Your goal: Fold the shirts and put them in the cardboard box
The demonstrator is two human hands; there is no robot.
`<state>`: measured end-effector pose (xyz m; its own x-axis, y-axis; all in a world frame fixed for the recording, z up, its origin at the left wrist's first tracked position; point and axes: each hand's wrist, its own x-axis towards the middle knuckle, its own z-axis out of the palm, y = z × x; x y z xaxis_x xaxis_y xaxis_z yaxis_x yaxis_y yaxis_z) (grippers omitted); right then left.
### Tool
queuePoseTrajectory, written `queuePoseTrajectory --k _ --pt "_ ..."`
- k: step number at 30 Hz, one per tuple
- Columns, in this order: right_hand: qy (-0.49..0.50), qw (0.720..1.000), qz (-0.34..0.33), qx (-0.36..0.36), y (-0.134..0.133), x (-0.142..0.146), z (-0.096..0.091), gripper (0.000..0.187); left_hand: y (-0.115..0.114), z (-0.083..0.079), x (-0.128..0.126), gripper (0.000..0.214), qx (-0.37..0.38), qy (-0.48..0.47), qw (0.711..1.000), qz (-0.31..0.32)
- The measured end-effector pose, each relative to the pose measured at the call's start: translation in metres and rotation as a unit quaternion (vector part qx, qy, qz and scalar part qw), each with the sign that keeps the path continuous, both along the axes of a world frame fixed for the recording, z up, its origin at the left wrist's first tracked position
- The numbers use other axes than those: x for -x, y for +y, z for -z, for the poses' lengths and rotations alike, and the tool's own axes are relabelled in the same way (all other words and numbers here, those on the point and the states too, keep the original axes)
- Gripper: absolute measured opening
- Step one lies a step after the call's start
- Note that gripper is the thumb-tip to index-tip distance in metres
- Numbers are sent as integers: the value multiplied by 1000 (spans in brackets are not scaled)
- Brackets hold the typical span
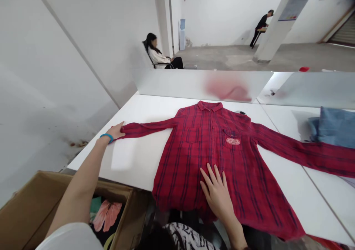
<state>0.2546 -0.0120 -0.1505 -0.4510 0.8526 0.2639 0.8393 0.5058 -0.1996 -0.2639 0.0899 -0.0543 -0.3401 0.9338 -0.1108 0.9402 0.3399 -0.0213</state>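
A red plaid shirt (219, 150) lies spread face up on the white table (133, 157), both sleeves stretched out to the sides. My left hand (115, 131), with a blue band at the wrist, rests on the cuff of the left-side sleeve, and its fingers are hard to make out. My right hand (216, 191) lies flat on the lower front of the shirt near the hem, fingers spread. It holds nothing.
An open cardboard box (24, 209) with clothes inside stands at the lower left, below the table edge. Folded blue denim (335, 126) sits at the right on the table. A frosted partition (177, 83) borders the far edge. One person sits in a chair beyond; another stands far back.
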Motion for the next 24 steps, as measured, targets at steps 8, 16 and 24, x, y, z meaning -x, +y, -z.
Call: queuePoseTrajectory --k 8,16,24 --pt "5 1000 5 -3 0 1 -1 46 22 -48 12 45 -180 100 974 -94" --pt "13 1000 9 -12 -1 1 -2 45 -19 8 8 34 -119 50 982 -135" --pt "-2 1000 10 -14 0 0 3 46 -17 22 9 39 -163 20 982 -94"
